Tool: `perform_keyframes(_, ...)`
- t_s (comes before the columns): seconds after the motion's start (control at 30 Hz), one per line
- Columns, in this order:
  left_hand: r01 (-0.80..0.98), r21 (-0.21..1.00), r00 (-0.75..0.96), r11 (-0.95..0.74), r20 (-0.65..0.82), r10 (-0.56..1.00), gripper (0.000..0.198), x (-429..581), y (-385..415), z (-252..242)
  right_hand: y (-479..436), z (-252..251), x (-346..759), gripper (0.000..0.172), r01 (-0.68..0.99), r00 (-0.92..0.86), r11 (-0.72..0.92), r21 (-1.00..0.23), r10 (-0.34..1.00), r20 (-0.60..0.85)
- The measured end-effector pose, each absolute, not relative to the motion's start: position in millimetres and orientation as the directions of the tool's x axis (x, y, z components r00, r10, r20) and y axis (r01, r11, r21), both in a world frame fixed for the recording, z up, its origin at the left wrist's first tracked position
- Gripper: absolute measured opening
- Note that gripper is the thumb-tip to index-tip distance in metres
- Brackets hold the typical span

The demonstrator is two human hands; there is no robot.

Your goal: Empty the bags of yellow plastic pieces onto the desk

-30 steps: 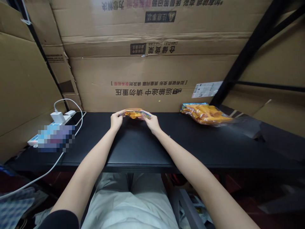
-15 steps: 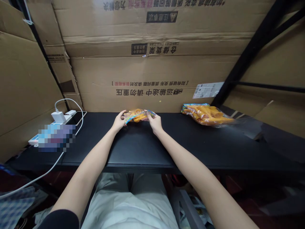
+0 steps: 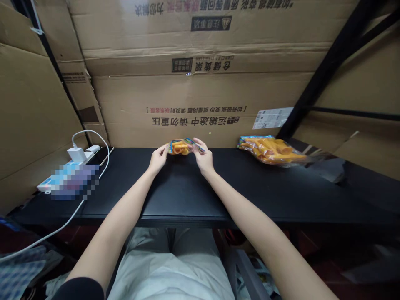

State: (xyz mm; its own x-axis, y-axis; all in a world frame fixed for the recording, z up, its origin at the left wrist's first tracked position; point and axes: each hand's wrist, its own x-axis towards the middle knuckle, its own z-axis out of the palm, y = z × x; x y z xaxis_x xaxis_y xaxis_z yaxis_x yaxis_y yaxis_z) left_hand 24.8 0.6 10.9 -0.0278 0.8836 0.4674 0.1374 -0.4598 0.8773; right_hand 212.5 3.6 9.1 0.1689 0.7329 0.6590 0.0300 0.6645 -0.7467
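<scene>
Small orange packet [image 3: 180, 147] pinched between both hands' fingertips [image 3: 166, 148].

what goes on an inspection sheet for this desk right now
surface: black table
job's things: small packet of orange pieces; larger bag of the same lying at the right
clutter: phone and power strip at the left
hands: left hand and right hand each pinch an end of the small packet
cables: white charger with a white cable running off the front edge
surroundings: cardboard boxes behind and at the left, black rack post at the right
</scene>
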Motion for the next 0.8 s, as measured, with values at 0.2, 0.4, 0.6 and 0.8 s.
perform_keyframes(0.2, 0.05, 0.922, -0.006, -0.384, 0.384, 0.923, 0.042, 30.3, -2.7, 16.0, -1.8, 16.0, 208.7, 0.043, 0.123, 0.228, 0.702, -0.701, 0.668, 0.709)
perform_keyframes(0.4, 0.014, 0.9, -0.077, -0.435, 0.435, 0.897, 0.027, 36.2, 12.8, 16.4, 17.1, 21.1, 203.2, 0.048, 0.044, 0.258, 0.667, -0.743, 0.711, 0.654)
perform_keyframes(0.6, -0.049, 0.955, -0.258, -0.293, 0.272, 0.927, 0.008, 44.5, 35.2, 42.9, 36.7, 45.5, 199.2, 0.048, -0.006, 0.27, 0.571, -0.821, 0.792, 0.548)
perform_keyframes(0.8, -0.194, 0.981, -0.283, -0.032, -0.025, 0.959, 0.005, 39.1, 41.8, 83.9, 46.6, 80.2, 194.8, 0.04, 0.041, 0.224, 0.486, -0.873, 0.847, 0.482)
